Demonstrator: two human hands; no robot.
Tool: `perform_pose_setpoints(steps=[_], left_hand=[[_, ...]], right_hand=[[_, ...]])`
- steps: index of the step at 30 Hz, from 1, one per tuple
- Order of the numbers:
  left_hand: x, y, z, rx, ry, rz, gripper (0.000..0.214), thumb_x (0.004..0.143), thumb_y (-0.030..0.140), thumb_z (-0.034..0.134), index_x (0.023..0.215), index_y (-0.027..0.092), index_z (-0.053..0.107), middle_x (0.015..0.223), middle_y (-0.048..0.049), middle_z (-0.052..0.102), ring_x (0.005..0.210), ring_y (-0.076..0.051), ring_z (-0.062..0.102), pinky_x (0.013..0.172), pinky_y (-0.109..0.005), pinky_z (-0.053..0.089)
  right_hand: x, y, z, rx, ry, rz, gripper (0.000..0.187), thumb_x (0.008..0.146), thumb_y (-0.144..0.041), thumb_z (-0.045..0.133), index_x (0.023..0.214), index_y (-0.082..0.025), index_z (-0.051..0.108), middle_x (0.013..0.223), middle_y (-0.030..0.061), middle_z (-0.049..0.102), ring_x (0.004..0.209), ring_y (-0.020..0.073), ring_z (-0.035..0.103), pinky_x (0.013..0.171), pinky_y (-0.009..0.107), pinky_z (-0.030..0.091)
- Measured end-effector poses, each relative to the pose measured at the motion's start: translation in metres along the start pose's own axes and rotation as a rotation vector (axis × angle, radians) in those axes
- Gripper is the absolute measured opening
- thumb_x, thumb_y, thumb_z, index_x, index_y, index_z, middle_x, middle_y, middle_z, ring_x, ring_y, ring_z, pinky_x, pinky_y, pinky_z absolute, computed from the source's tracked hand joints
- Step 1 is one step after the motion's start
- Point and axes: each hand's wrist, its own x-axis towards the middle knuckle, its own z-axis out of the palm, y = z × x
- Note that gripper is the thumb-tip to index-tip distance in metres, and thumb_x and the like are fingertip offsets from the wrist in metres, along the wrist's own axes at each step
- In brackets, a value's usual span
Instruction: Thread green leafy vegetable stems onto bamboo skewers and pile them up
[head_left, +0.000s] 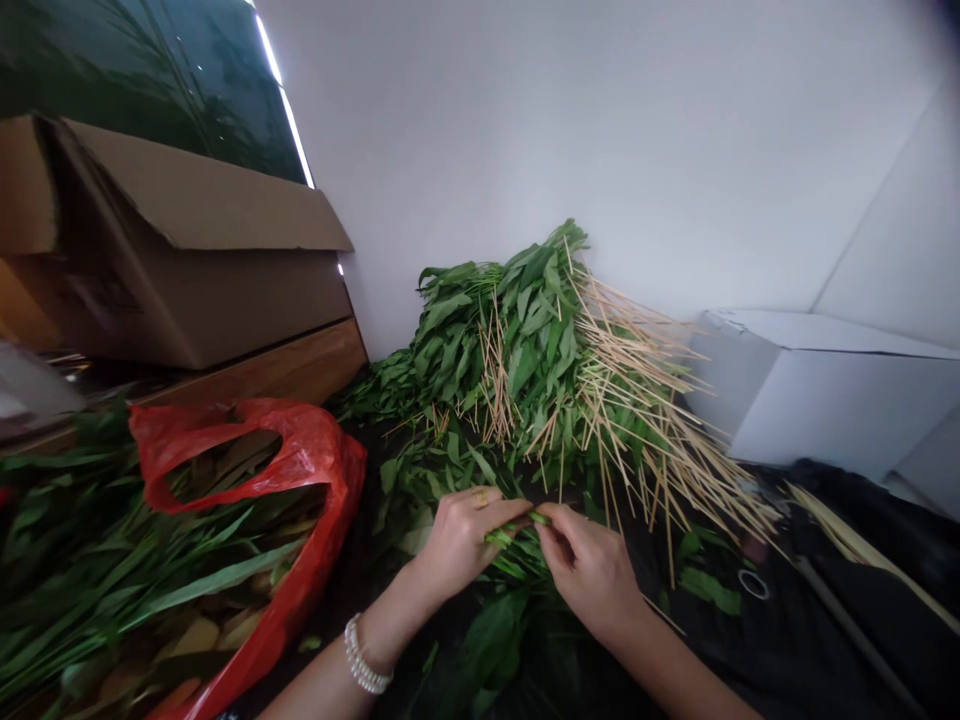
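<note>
My left hand [465, 535], with a gold ring and a pearl bracelet at the wrist, is closed around several leafy green stems [501, 536]. Touching their cut ends is my right hand [589, 560], its thumb and fingers pinched on the stem tips. Broad green leaves [491, 640] hang down below both hands. Whether a stick is also in my fingers is hidden. Just beyond lies a large pile of leafy bundles [529, 330] against the wall, with many thin wooden sticks [652, 400] poking out and fanning to the right.
At the left is a red plastic bag [315, 455] beside loose leaves [97, 590]. A cardboard box [217, 270] stands behind it on a wooden ledge [300, 365]. A white box [832, 390], a white ring [753, 584] and a dark rod [847, 620] are on the right.
</note>
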Motion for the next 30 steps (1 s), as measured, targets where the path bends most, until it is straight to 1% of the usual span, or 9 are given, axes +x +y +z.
perform_pose_setpoints(steps=[5,9,12,14,18,21,25,28,30], left_hand=[[-0.001,0.001,-0.003,0.122,0.035,0.089,0.016,0.092,0.019,0.054,0.104,0.016,0.063,0.065,0.0003,0.056,0.059,-0.013,0.051,0.055,-0.025,0.038],[-0.006,0.001,-0.005,0.217,0.069,0.196,0.02,0.091,0.011,0.051,0.108,0.015,0.061,0.061,0.0018,0.052,0.056,-0.013,0.048,0.052,-0.026,0.035],[-0.009,0.001,-0.004,0.223,0.082,0.213,0.023,0.091,0.011,0.051,0.112,0.016,0.059,0.06,0.0023,0.052,0.056,-0.013,0.049,0.053,-0.025,0.036],[-0.007,0.003,-0.003,0.152,0.099,0.143,0.021,0.09,0.013,0.054,0.11,0.017,0.059,0.064,0.0017,0.055,0.058,-0.013,0.051,0.055,-0.024,0.039],[0.0,0.003,-0.004,-0.085,0.177,-0.168,0.01,0.087,0.017,0.058,0.097,0.019,0.059,0.077,-0.0007,0.061,0.068,-0.012,0.057,0.063,-0.023,0.045],[0.004,-0.002,-0.009,-0.156,0.227,-0.359,0.003,0.089,0.018,0.053,0.088,0.019,0.055,0.08,-0.0009,0.059,0.072,-0.013,0.056,0.067,-0.024,0.045],[0.005,-0.013,-0.021,-0.105,0.355,-0.434,0.009,0.092,0.021,0.042,0.088,0.02,0.051,0.087,-0.0024,0.054,0.083,-0.016,0.054,0.077,-0.029,0.044],[0.011,-0.02,-0.037,-0.062,0.523,-0.453,0.011,0.093,0.024,0.042,0.088,0.02,0.051,0.101,-0.0057,0.055,0.098,-0.019,0.053,0.089,-0.034,0.042],[0.021,-0.024,-0.051,-0.155,0.641,-0.53,0.013,0.094,0.029,0.042,0.088,0.02,0.051,0.102,-0.0059,0.059,0.102,-0.019,0.054,0.092,-0.034,0.041]], right_hand=[[-0.002,0.001,0.001,0.016,-0.05,0.075,0.015,0.093,-0.02,0.048,0.102,-0.018,0.06,0.067,-0.003,0.066,0.054,0.0111,0.063,0.057,0.022,0.043],[-0.003,0.001,0.001,0.027,-0.097,0.12,0.024,0.091,-0.019,0.046,0.112,-0.018,0.057,0.075,-0.0017,0.069,0.056,0.0115,0.064,0.057,0.023,0.045],[-0.002,0.0,0.0,0.034,-0.104,0.138,0.027,0.09,-0.018,0.045,0.115,-0.019,0.056,0.08,-0.0007,0.07,0.058,0.012,0.065,0.059,0.023,0.047],[-0.002,0.0,-0.001,0.038,-0.107,0.137,0.027,0.091,-0.019,0.045,0.115,-0.019,0.056,0.08,-0.0006,0.071,0.059,0.0124,0.066,0.06,0.023,0.048],[-0.002,-0.001,-0.002,0.022,-0.117,0.116,0.026,0.093,-0.021,0.043,0.115,-0.019,0.057,0.082,0.0016,0.072,0.065,0.0135,0.069,0.063,0.022,0.051],[-0.003,-0.001,-0.001,0.001,-0.126,0.091,0.028,0.094,-0.02,0.04,0.117,-0.018,0.056,0.085,0.0036,0.073,0.066,0.0144,0.07,0.066,0.023,0.053],[-0.005,0.0,0.002,-0.013,-0.156,0.056,0.028,0.094,-0.018,0.038,0.117,-0.018,0.055,0.09,0.0044,0.074,0.067,0.015,0.071,0.068,0.024,0.054],[-0.007,0.001,0.003,-0.029,-0.169,0.033,0.028,0.094,-0.017,0.038,0.117,-0.018,0.055,0.094,0.0048,0.074,0.069,0.0158,0.072,0.068,0.026,0.056],[-0.008,0.001,0.004,-0.041,-0.175,0.023,0.029,0.093,-0.017,0.038,0.118,-0.018,0.054,0.097,0.0046,0.074,0.071,0.0164,0.072,0.068,0.027,0.056]])
